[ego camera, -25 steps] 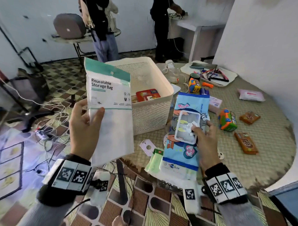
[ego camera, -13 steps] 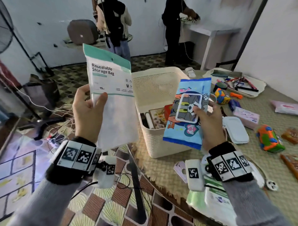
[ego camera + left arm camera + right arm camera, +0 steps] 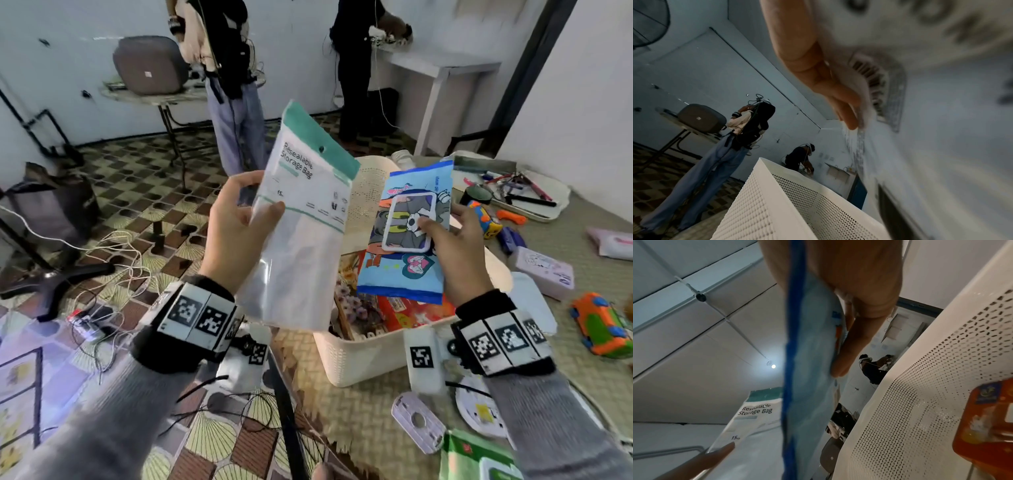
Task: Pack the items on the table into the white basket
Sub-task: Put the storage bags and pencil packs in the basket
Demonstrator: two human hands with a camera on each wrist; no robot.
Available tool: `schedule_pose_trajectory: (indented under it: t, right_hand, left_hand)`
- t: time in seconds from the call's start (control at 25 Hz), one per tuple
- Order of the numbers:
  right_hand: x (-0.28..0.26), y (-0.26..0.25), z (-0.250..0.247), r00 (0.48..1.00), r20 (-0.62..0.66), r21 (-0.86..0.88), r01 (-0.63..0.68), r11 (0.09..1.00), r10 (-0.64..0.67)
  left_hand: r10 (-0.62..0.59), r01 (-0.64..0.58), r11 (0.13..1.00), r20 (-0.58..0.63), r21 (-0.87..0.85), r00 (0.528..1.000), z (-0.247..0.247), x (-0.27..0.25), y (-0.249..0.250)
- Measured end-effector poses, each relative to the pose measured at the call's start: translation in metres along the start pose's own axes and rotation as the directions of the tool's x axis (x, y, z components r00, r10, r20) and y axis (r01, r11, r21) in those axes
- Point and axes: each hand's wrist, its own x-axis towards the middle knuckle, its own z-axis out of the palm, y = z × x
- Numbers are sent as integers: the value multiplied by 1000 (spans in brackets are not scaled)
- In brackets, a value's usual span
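The round woven counter (image 3: 565, 394) carries everything here, and the white basket (image 3: 363, 356) at its near edge is your landmark. Above the basket's left rim, your left hand (image 3: 236, 236) holds up the resealable storage bag pack (image 3: 301, 240), thumb in front and fingers behind, clamped on its left edge just below the green line. Directly over the basket's open top, your right hand (image 3: 455, 253) pinches the blue cartoon wipes pack (image 3: 407, 240), thumb pressed on its white flip lid, fingers behind. Both packs hang in the air, neither one inside yet.

Inside the basket, a red packet (image 3: 411, 313) and a floral box already lie on the bottom. Right of the basket sit a lilac case (image 3: 544, 272), an orange-and-green toy car (image 3: 603, 325) and, further back, a tray of tools (image 3: 534, 202). Just in front of the basket lie a small lilac lid (image 3: 418, 421) and a green pack (image 3: 479, 459).

The bag pack looks light, thin and floppy, with slick film below the printed card; a hold on the stiffer printed part should stop it sliding or folding. The wipes pack looks soft and somewhat heavier, likely to sag at its free end; the rigid lid frame gives your thumb the firmest spot. Neither looks fragile, so both could probably be lowered flat onto the contents.
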Motion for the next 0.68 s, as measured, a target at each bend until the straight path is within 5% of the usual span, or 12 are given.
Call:
schedule_pose_trajectory:
  t: [0.12,0.4,0.56,0.68]
  right_hand:
    - [21,8,0,999,-33,12,-40,999,40]
    - [39,22,-21,987,-95,79,-120,990,127]
    - [39,24,-37,961,-241,83,-118,990,135]
    - [32,23,-45,924,-360,69,-108,992,126]
  left_hand:
    - [-21,24,999,93,-31,995,7,31,-4]
    - [119,-171,978,349,123,930,44,112,-4]
    - [118,-234,962,557,142,822,72,153,-27]
    - [125,-335,929,721,155,682,93,185,-42]
